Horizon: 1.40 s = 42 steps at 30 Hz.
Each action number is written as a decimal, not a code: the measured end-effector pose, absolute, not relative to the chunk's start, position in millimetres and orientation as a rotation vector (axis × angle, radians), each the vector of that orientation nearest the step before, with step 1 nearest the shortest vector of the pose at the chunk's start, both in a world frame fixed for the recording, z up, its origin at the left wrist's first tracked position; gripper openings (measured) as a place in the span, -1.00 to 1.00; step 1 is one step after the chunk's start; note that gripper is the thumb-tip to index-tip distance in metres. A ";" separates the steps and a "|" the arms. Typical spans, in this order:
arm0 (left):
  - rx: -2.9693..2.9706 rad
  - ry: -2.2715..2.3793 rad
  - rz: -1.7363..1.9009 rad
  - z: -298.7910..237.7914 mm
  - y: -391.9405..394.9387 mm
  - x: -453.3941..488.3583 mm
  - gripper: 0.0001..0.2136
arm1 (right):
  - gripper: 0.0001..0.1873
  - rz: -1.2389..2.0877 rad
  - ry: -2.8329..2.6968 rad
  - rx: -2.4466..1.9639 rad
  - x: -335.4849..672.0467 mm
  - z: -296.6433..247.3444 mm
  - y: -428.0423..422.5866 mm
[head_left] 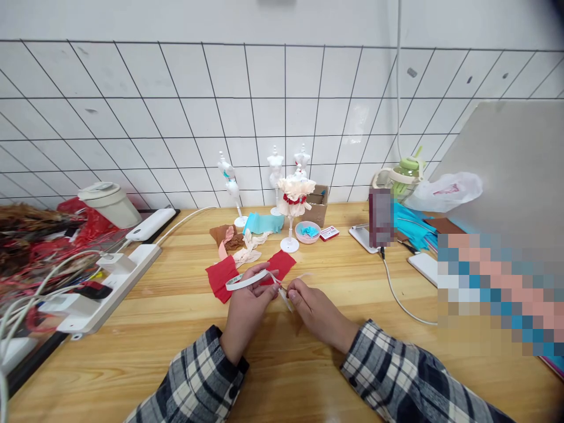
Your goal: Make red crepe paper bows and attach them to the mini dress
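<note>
My left hand (247, 308) is closed on a white measuring tape (247, 281), which loops out to the left above the fingers. My right hand (318, 313) pinches the other end of the tape close by, fingertips nearly touching the left hand. Both hands hover over a piece of red fabric (224, 276) lying on the wooden table (176, 329). Behind them a small mannequin (293, 202) in a cream and red dress stands on a white stand.
Three bare white mini mannequins (275, 167) line the tiled wall. Teal cloth (263, 223), pink and brown scraps (233, 242), a pink bowl (307, 232), a power strip (110, 279) with cables at left, a phone on a stand (379, 218) and a green bottle (408, 173) at right.
</note>
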<state>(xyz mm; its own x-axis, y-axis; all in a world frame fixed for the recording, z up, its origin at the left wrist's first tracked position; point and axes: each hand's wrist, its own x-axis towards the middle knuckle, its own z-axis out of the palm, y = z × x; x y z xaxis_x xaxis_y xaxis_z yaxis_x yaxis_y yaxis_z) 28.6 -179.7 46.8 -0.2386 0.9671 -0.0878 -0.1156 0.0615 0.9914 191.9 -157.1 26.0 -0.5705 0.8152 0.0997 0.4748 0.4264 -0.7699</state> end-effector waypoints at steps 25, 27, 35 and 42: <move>1.063 1.285 1.312 45.9 -188.0 40.3 -0.46 | -0.75 1.016 -2.066 -1.140 188.3 21.7 -155.2; 1.051 1.297 1.311 47.3 -188.5 41.0 -0.46 | -0.74 1.029 -2.064 -1.133 188.0 22.0 -155.5; 1.058 1.277 1.327 47.4 -189.8 42.6 -0.49 | -0.76 1.026 -2.054 -1.115 186.6 23.5 -157.3; 1.029 1.264 1.317 46.5 -190.0 42.4 -0.45 | -0.73 0.988 -2.059 -1.112 187.2 22.9 -157.8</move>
